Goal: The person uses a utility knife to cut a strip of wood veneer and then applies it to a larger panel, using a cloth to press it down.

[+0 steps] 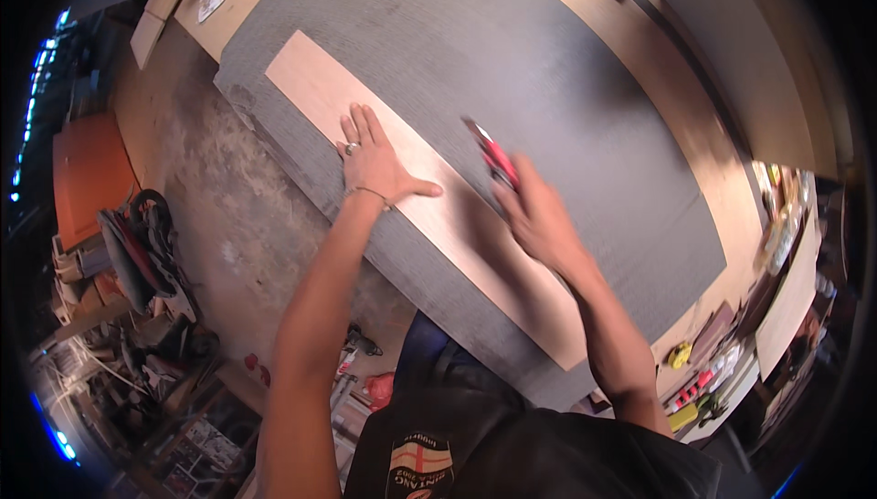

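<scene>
- Left hand (pixel 370 159): laid flat, fingers spread, palm down on the pale wooden strip (pixel 416 193); it pinches nothing and only presses. A ring and a thin wrist chain show.
- Right hand (pixel 534 216): its grip is closed around a red-handled cutter (pixel 491 153), whose tip points up and away from the person, at the strip's far long edge.
- Pale wooden strip: lies on the large dark grey sheet (pixel 548 88), its long axis running diagonally from upper left to lower right. The left hand sits on its upper half; the right hand is just beside its far edge, near the middle of its length.
- Key relation: the cutter lies on the side of the strip away from the person, roughly parallel to that long edge; the right hand is the nearer hand to the edge, with the left hand just across the strip's width.
- Edges and room: the grey sheet's near edge runs close along the strip's near edge, above the concrete floor (pixel 219 197). Beyond the cutter the sheet offers wide bare surface. The worktop (pixel 694 133) shows as a brown margin at right, with small tools (pixel 699 385) near its lower right.
</scene>
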{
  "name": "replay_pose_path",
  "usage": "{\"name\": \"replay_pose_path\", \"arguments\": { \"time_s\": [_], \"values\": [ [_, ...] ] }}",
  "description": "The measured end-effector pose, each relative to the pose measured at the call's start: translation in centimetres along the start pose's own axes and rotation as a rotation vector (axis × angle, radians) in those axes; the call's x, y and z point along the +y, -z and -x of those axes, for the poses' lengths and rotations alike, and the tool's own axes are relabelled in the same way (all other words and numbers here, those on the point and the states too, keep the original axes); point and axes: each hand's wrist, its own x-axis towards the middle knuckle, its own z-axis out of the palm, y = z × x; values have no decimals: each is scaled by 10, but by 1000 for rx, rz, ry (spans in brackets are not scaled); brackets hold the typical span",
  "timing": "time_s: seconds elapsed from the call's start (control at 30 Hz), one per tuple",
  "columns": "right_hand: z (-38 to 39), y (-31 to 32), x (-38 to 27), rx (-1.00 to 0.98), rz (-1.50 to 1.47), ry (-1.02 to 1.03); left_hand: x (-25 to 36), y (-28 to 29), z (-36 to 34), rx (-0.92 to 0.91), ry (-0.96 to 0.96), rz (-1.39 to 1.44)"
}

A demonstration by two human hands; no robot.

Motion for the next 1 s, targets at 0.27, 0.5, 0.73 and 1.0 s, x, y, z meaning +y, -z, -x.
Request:
{"name": "replay_pose_path", "arguments": {
  "time_s": [0.27,0.5,0.73,1.0],
  "values": [
    [-242,-109,-119,86,325,321,1,11,-8,-92,42,61],
    [-302,-139,-142,11,397,310,-5,8,-13,-33,23,211],
    [-307,-141,-150,8,484,318,-3,20,-13,-50,57,272],
    [-315,-132,-169,-68,511,300,-1,21,-15,-100,76,263]
  ]
}}
